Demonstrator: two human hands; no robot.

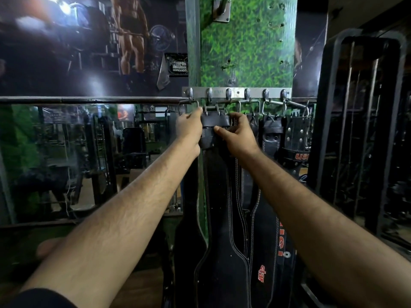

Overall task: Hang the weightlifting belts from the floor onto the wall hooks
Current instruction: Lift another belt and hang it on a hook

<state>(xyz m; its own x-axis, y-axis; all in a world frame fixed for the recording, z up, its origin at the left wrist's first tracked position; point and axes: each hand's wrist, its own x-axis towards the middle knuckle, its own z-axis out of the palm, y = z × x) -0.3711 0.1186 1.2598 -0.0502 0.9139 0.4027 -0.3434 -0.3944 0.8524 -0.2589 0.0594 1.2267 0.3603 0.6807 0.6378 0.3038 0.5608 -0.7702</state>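
Head view faces a pillar clad in green turf (246, 47), a gym mural to its left above a mirror (66, 156), a dark machine frame to its right. A metal rail (236, 92) carries 6 hooks, with about 5 black belts hanging below it. The left hand (190, 127) pinches a buckle at the second hook, while the right hand (235, 136) curls around the top of the belt (219, 196).

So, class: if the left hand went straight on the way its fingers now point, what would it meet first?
The left hand points up and forward at the belt buckle hanging from the leftmost hook; it would probably meet that buckle first, though depth is unclear.
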